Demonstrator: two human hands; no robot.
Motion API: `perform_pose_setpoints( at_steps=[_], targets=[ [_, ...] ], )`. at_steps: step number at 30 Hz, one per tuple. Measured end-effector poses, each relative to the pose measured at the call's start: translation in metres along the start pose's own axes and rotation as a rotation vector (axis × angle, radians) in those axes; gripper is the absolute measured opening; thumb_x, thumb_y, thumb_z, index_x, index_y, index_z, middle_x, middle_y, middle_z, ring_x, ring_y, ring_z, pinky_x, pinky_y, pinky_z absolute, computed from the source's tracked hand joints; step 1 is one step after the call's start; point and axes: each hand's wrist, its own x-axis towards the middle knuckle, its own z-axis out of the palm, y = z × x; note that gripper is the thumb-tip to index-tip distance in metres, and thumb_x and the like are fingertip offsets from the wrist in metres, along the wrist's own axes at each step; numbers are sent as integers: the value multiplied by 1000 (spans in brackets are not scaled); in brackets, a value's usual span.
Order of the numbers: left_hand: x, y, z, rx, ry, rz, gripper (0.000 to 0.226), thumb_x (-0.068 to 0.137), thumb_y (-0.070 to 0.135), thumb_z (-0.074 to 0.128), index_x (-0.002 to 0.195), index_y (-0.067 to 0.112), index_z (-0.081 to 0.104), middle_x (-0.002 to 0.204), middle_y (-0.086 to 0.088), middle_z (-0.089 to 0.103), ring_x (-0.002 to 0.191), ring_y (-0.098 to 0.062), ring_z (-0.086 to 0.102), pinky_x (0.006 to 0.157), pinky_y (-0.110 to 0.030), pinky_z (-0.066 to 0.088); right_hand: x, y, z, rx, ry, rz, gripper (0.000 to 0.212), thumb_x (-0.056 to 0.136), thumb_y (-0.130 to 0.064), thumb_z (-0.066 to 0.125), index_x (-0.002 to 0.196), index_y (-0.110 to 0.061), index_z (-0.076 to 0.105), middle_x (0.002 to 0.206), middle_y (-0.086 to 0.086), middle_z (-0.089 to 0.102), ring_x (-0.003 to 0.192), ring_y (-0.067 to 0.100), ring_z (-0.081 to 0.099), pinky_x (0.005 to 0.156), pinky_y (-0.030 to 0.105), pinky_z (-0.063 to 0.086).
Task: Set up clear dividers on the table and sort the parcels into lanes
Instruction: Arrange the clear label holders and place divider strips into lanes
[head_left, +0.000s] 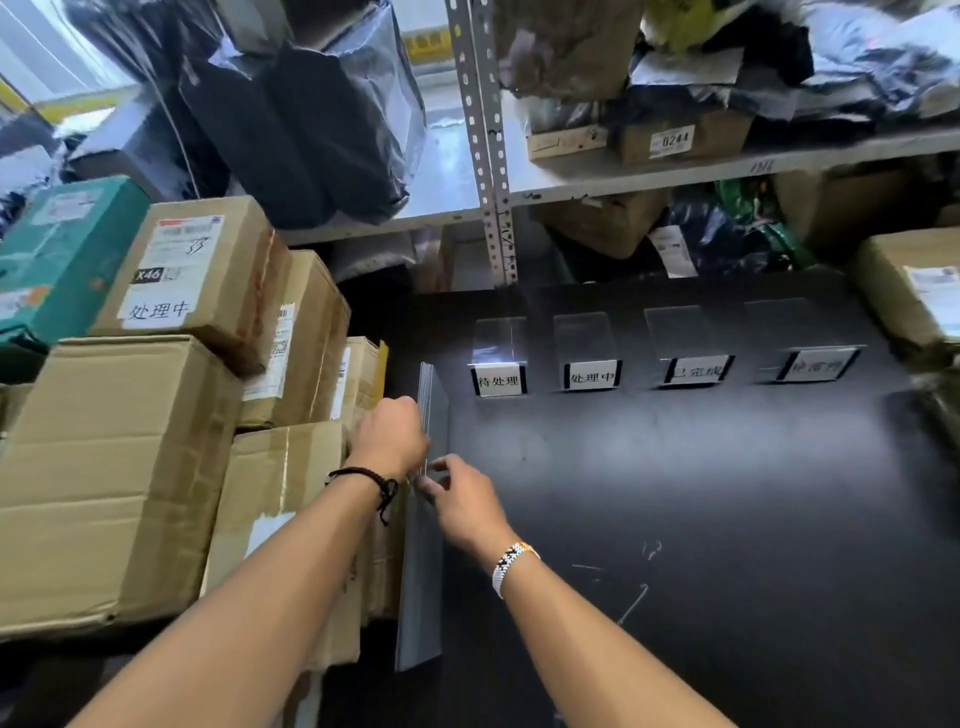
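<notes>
A stack of clear dividers (422, 571) stands on edge along the left side of the black table (701, 519), leaning against the cardboard parcels (119, 467). My left hand (389, 434) grips the top edge of the stack. My right hand (462, 496) pinches that same edge just below, on the table side. Several clear sign holders with white labels (497, 382) stand in a row at the back of the table.
Brown boxes and a green box (62, 254) are piled left of the table. A metal shelf (675, 171) behind holds dark bags and boxes. Another brown box (914, 291) sits at the table's right rear corner.
</notes>
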Motion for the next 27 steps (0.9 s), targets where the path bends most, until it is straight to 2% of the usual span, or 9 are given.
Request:
perform_pose_setpoints(
  at_steps=[3,6,8,10,13,16,23,27],
  targets=[
    [-1,-5,6,-10,22,-23,25,97,18,62,77,16,46,88,-8,57,81,-30,54,68,-36,42,-2,3,4,22,-14,12,44,102,-49,61,137,-24,57,136,6,64,121,28,62,100,48,53],
    [0,-8,9,-15,42,-17,18,96,19,62,83,15,51,87,-7,55,81,-30,55,67,-37,43,-1,2,2,24,-32,23,42,103,-47,59,138,-24,56,138,6,63,121,28,62,102,48,53],
    [0,-8,11,-24,41,-6,21,96,18,62,79,15,50,88,-8,57,81,-31,57,67,-37,44,-2,2,-1,15,-38,34,41,104,-45,59,139,-23,56,139,7,62,121,30,63,101,49,54],
    [-1,-7,12,-34,39,-3,20,96,19,62,79,16,51,87,-8,59,81,-32,60,67,-37,46,-3,2,-4,22,-52,56,42,104,-46,59,139,-24,55,138,6,62,115,31,65,94,54,58],
    [0,-7,13,-41,45,1,22,96,19,63,78,15,51,83,-8,58,81,-32,60,67,-37,48,-7,2,-6,62,-85,109,45,101,-51,61,137,-24,55,130,5,63,97,32,71,73,54,65],
    [-1,-7,14,-36,40,8,27,96,19,63,74,15,48,77,-6,55,81,-32,62,67,-37,49,-9,2,-5,66,-112,125,45,101,-51,62,136,-24,55,126,6,65,90,33,74,67,53,66],
    [-3,-7,12,-30,22,1,28,95,16,61,72,16,44,75,-5,52,76,-29,57,66,-36,46,-10,-4,-12,30,-116,103,43,102,-42,61,140,-23,54,129,7,64,90,31,74,70,51,66],
    [-6,-1,15,8,34,1,23,92,19,61,73,16,49,70,-1,48,64,-22,50,63,-34,42,-13,-13,-14,-155,-60,78,44,97,-44,61,133,-20,54,126,10,65,102,37,70,85,53,63]
  ],
)
